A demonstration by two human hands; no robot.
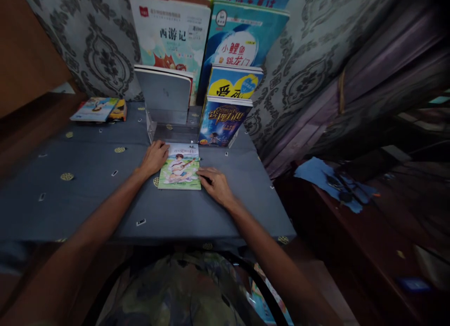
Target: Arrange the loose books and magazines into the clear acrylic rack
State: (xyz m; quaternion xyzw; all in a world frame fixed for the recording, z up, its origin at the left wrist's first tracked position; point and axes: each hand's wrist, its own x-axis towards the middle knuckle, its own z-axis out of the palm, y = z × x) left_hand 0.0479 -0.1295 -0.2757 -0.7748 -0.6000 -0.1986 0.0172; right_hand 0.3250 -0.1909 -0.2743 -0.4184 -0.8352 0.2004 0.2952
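Observation:
A thin book [182, 166] with a cartoon figure playing a stringed instrument lies flat, cover up, on the grey tablecloth [87, 185]. My left hand [156, 157] grips its upper left edge, with the fingertips at the cover's border. At the right edge my right hand [215, 185] is closed, thumb and fingers pinching the book's side. Just beyond the book stands a clear tiered rack [172, 131]. In its front right slot is a dark blue book [225, 122], and a grey-backed book [165, 94] leans in the left one.
Larger books, a white one [172, 28] and a teal one [242, 35], stand behind on the upper tiers. A small pile of books [96, 109] lies at the back left. To the right are a purple curtain [316, 110] and a blue cloth [319, 176] on dark furniture.

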